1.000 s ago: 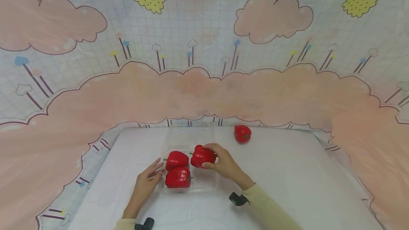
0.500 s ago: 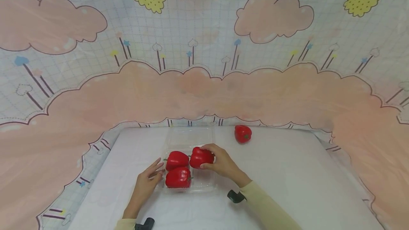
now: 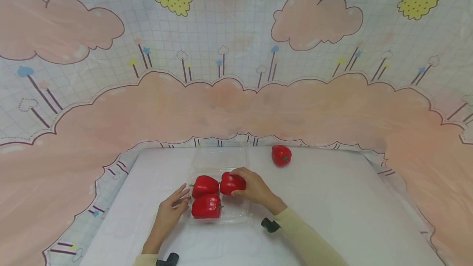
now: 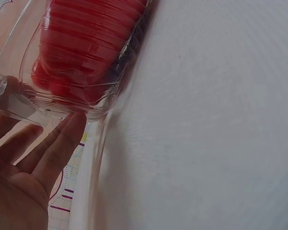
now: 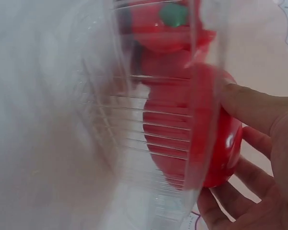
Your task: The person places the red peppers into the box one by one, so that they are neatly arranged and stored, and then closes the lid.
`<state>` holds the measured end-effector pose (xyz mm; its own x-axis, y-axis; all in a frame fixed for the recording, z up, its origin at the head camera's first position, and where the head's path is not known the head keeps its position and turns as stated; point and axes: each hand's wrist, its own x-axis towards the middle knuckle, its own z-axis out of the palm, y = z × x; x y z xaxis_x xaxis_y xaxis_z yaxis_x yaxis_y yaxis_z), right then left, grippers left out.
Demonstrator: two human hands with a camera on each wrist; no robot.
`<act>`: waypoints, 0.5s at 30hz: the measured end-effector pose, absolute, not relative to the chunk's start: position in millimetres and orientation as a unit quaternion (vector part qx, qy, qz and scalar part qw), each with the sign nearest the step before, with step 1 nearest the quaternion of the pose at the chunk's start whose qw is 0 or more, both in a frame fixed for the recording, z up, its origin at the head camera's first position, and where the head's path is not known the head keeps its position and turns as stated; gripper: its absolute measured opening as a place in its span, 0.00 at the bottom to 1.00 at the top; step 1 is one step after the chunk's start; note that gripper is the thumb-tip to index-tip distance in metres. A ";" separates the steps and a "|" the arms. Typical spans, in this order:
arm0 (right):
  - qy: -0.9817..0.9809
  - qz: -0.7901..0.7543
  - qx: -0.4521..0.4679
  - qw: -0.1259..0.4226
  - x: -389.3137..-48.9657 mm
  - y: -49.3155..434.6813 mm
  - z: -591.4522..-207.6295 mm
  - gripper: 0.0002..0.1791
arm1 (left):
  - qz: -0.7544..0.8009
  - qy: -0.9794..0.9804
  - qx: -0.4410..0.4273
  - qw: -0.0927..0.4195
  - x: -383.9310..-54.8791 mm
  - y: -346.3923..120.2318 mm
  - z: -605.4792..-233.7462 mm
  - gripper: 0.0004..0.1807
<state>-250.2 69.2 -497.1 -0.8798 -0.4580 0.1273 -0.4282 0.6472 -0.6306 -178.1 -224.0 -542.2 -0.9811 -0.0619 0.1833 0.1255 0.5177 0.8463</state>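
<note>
By the right hand (image 3: 254,186), a red pepper (image 3: 230,183) is gripped in the far-right part of the clear container (image 3: 235,213); its left side is touched by the left hand (image 3: 170,210), fingers extended. Two peppers (image 3: 205,206) are already seated inside; the third's placement is judged nearly complete. A fourth pepper (image 3: 281,155) is left outside. Since one second ago, the held pepper has been lowered slightly.

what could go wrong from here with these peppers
The held pepper in the right grip might bump the neighbouring pepper. The clear box looks thin and might slide, since the left grip seems only to touch its side. The loose pepper lies near the far edge of the table and could roll off if knocked.
</note>
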 end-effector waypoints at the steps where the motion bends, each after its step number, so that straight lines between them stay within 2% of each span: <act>1: 0.908 -0.340 -0.243 0.022 -250.7 68.7 -498.1 0.36 | -0.492 -0.865 -0.018 0.095 -178.1 -223.9 -542.2 0.21; 10: 0.912 -0.330 -0.243 0.020 -251.9 66.4 -505.3 0.35 | -0.495 -0.864 -0.016 0.088 -178.7 -222.8 -542.3 0.21; 15: 0.921 -0.298 -0.252 -0.001 -251.4 66.3 -507.7 0.35 | -0.500 -0.861 -0.015 0.089 -178.5 -223.1 -540.9 0.21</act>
<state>-251.4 66.3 -507.7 -0.8726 -0.4641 0.1526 -0.4656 0.6953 -0.5475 -178.5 -223.1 -540.9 -0.9838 -0.0624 0.1682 0.1152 0.4991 0.8589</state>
